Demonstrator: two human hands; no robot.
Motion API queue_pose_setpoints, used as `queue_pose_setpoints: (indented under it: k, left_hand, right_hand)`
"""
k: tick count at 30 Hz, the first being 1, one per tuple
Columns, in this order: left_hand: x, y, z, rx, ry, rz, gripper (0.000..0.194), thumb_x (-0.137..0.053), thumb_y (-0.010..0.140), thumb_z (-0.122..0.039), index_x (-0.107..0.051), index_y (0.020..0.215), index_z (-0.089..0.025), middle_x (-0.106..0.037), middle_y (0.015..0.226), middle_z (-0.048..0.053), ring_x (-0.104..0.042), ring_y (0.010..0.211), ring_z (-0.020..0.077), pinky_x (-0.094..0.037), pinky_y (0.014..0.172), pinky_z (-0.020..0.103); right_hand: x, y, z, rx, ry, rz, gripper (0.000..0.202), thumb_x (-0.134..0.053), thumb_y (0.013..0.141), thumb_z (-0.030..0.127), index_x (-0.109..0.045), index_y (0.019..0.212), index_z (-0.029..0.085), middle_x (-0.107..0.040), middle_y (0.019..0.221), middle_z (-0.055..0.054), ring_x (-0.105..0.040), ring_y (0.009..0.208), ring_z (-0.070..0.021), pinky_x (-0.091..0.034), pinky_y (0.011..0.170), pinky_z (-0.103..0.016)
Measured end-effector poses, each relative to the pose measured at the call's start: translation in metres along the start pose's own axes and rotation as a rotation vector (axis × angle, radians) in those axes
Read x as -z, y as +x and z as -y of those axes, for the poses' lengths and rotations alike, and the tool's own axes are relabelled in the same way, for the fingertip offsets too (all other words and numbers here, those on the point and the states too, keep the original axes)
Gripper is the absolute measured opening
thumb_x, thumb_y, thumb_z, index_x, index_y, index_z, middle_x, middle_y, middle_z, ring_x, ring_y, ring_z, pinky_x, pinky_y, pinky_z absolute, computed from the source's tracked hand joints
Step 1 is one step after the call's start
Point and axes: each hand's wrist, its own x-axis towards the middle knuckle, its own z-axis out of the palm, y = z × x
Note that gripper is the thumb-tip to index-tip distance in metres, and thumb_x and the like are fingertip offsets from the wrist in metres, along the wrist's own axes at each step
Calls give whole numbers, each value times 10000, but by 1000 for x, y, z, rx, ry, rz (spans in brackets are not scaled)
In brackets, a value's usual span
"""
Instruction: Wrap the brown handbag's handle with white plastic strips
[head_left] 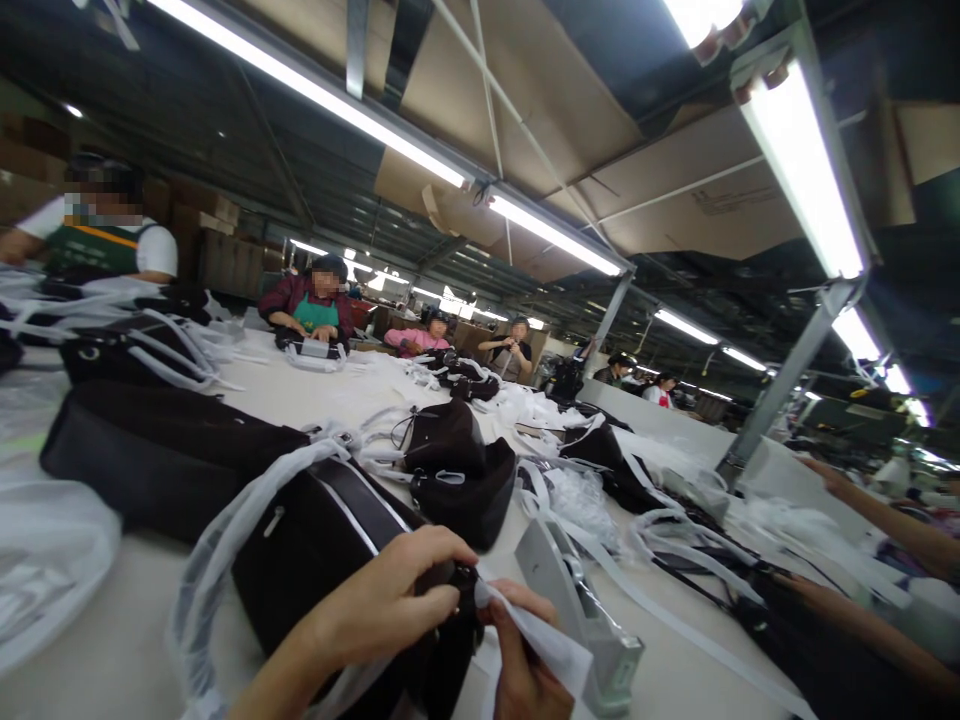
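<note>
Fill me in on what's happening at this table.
A person at a long white table has both hands on a black bag. The left hand grips the bag's near end, while the right hand pinches a strip of white paper against it. A white tape dispenser stands just to the right. More black bags with white-wrapped straps lie along the table. Other workers sit on the far side, and another person's arms reach in from the right.
</note>
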Motion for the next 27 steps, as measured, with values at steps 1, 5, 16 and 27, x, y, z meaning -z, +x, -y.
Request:
queue_pose_setpoints:
  k: [1,5,16,27]
  left_hand:
    - [4,-1,-1,10,-31,0,279,-517,773,-101,-688,973,-194,-673,1047,23,-615,985,186,-478,892,270]
    - [6,-2,-10,-34,0,78,198,-514,854,-128,-702,826,-185,-663,1068,35,-622,990,177,-467,899,258]
    - [4,4,0,-112,-25,192,145,-640,745,-60,-614,788,-196,-659,1259,23,-512,1195,227,-357,1064,369]
    - [-2,7,3,-167,69,175,335,-606,893,-175,-677,1207,-268,-662,1140,35,-521,1091,221,-395,1015,350]
  right_hand:
    - [0,0,1,-10,2,-8,240,-755,823,429,-734,821,190,-733,829,-37,-663,725,-186,-556,692,-289]
    - [-1,-3,3,-24,38,-66,253,-797,776,441,-743,788,194,-742,810,-31,-667,736,-188,-555,697,-281]
    - [-7,-16,13,-8,100,-121,166,-806,781,366,-758,778,207,-731,762,8,-595,562,-112,-483,509,-209]
    - [-3,-23,-20,-126,132,7,335,-767,811,299,-711,1117,174,-746,1138,-122,-734,978,-268,-622,821,-347]
